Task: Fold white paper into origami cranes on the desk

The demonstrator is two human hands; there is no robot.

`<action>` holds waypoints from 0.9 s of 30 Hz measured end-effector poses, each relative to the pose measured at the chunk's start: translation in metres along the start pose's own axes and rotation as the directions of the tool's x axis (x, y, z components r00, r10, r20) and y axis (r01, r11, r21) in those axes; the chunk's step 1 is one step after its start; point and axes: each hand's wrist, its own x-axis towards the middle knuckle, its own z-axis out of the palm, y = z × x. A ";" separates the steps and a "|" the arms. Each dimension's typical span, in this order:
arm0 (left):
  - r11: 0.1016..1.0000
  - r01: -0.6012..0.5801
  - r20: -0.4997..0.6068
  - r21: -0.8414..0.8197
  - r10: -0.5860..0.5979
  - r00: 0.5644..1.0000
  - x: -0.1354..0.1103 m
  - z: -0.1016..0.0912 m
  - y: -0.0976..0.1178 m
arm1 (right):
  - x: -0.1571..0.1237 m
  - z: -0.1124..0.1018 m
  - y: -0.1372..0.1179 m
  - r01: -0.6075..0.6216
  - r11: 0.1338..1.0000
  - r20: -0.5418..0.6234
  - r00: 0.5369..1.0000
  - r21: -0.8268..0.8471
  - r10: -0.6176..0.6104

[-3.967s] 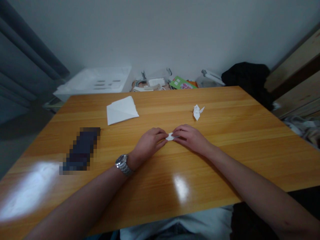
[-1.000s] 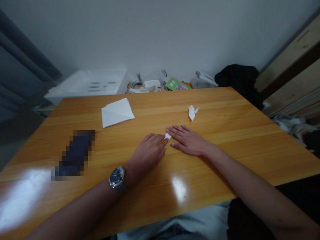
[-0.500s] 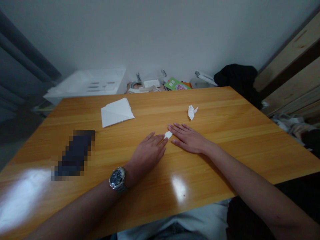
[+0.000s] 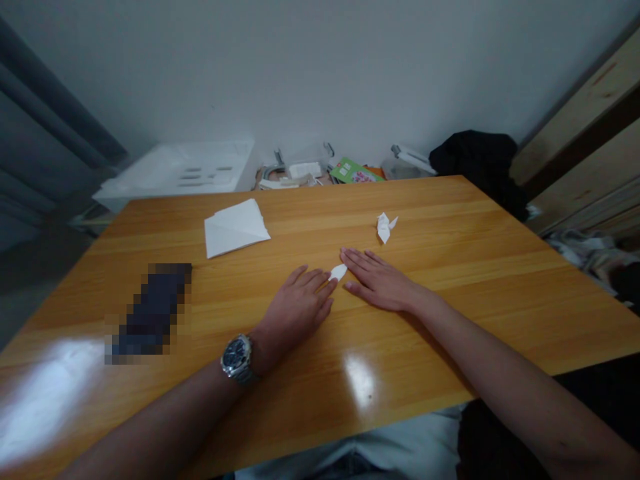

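Note:
A small folded piece of white paper (image 4: 339, 272) lies flat on the wooden table between my hands. My left hand (image 4: 300, 300), with a metal watch (image 4: 237, 357) on its wrist, rests palm down with its fingertips on the paper's left end. From the other side, my right hand (image 4: 377, 279) lies flat with outstretched fingers touching the paper's right end. Part of the paper is hidden under the fingers. Beyond my right hand stands a folded white paper bird (image 4: 385, 228).
A stack of white paper sheets (image 4: 236, 229) lies at the back left of the table (image 4: 280, 413). Nearer on the left is a pixelated dark object (image 4: 153, 313). Behind the table are a white tray (image 4: 200, 167), a green booklet (image 4: 355, 171) and a black cloth (image 4: 473, 157).
My right fingers have slid slightly to the right along the folded paper, showing a little more of it. My left hand stays almost in place. The view has shifted slightly.

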 end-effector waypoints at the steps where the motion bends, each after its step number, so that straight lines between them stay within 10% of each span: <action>1: 1.000 0.003 0.000 -0.004 -0.003 1.000 0.000 0.000 0.000 | 0.000 0.000 0.000 0.001 1.000 -0.004 1.000 0.001 -0.001; 27: 0.963 0.108 -0.068 -0.248 -0.128 0.989 0.009 0.008 -0.029 | 0.017 0.000 -0.017 0.217 0.954 -0.255 0.954 0.209 -0.161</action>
